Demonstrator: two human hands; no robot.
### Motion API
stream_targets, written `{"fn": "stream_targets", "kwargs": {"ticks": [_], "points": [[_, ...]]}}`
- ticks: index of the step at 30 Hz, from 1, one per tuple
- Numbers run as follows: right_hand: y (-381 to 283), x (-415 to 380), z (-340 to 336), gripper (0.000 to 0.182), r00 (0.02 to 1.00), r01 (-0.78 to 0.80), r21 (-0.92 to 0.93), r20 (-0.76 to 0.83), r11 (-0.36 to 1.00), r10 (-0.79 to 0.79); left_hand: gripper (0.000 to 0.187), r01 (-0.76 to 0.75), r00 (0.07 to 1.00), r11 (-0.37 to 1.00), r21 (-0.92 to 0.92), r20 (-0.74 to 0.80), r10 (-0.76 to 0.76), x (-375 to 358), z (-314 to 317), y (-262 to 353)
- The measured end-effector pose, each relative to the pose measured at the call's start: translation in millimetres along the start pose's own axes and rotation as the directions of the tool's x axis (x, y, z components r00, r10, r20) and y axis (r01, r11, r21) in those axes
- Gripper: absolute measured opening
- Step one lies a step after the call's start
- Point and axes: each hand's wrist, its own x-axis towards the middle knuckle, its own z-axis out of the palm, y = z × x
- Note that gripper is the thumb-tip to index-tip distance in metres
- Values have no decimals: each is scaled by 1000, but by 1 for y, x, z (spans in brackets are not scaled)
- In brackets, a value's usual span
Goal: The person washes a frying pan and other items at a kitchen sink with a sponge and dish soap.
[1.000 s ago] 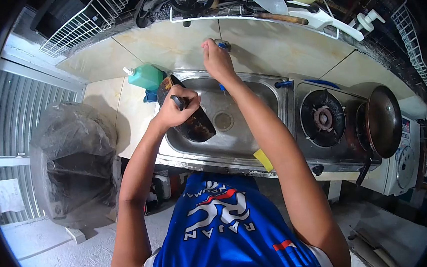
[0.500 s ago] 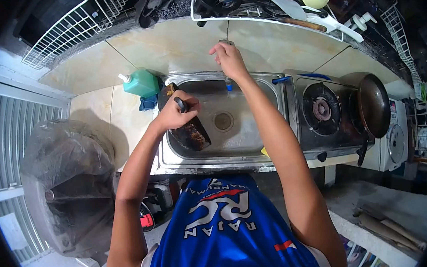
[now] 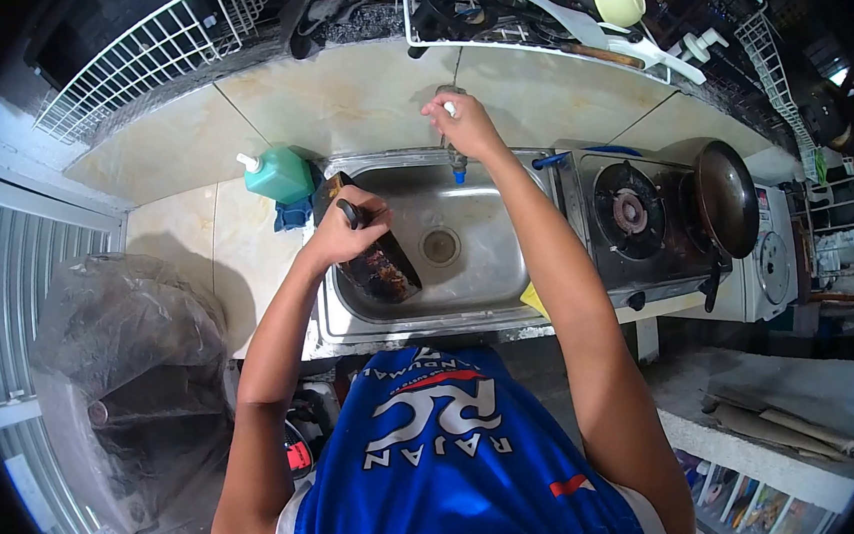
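Observation:
My left hand (image 3: 351,230) is closed around the black handle (image 3: 352,214) of a scorched, dark pan (image 3: 383,271). The pan stands tilted on its side at the left end of the steel sink (image 3: 495,307), its burnt, brownish surface showing. At the wall, my right hand (image 3: 465,123) has its fingers wrapped on the faucet (image 3: 455,154), with a pale bit of its knob showing between them. The faucet's blue-tipped spout points down over the basin. Whether water is running cannot be made out. The drain (image 3: 440,248) is visible at the basin's middle.
A green soap bottle (image 3: 279,175) stands on a blue cloth (image 3: 293,214) left of the sink. A yellow cloth (image 3: 534,299) hangs at the front rim. On the right is a gas stove (image 3: 629,213) with a wok (image 3: 727,199). A utensil rack (image 3: 529,33) runs above.
The view has shifted slightly. My right hand has turned on the faucet, so the pale knob now shows between its fingers. My left hand and the pan stay nearly in place.

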Motion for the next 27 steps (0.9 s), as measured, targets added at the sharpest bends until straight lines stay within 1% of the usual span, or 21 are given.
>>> {"fn": "stream_targets", "kwargs": {"ticks": [1,2,3,4,5,7,10,13,15,16,18,19,21,22,24,27], "points": [[-1,0,-2,24,1000,2,-2,2,1000,-2,21,23,1000,1000,-9,-12,-24,-2,0,1],[-1,0,-3,23,999,-39,11,36,999,39,21,22,1000,1000,-9,-14,-22,-4,2,2],[-3,0,-5,23,994,-82,23,71,996,80,23,-16,995,1000,-12,-99,15,-5,5,3],[-4,-1,-6,23,994,-81,23,72,996,80,25,-54,982,998,-13,-183,51,-7,7,4],[-5,-1,-7,23,993,-74,14,88,997,72,25,-54,982,998,-13,-183,51,-7,6,4],[-9,1,-10,23,993,-65,4,103,998,64,27,-51,998,998,-21,-46,50,-4,-1,3],[-9,1,-12,23,986,-91,-5,139,996,91,29,-32,999,999,-11,-39,31,-6,-2,5],[-8,3,-14,22,981,-69,-14,182,997,71,31,-26,999,1000,-15,-42,26,-7,-1,4],[-9,5,-17,22,969,-43,-37,242,998,51,31,-27,999,999,-18,-40,27,-9,-1,0],[-10,5,-18,22,970,-40,-39,237,998,48,31,-32,999,999,-19,-38,31,-9,-1,0],[-12,4,-19,22,976,56,-131,216,990,-26,32,-26,998,999,-24,-57,24,-10,1,3],[-12,5,-20,22,976,55,-133,214,990,-26,33,-11,997,999,-32,-78,8,-11,2,5],[-13,5,-19,23,977,70,-277,212,958,-10,33,-5,998,999,-48,-63,2,-11,2,4],[-14,4,-19,23,977,67,-276,214,959,-7,33,0,999,998,-63,-47,-3,-12,2,4],[-16,8,-22,23,966,10,-317,249,949,74,33,-8,999,999,-42,-47,6,-13,2,4],[-18,6,-22,23,974,41,-323,225,945,35,33,-2,999,999,-36,-44,1,-13,1,4]]}}
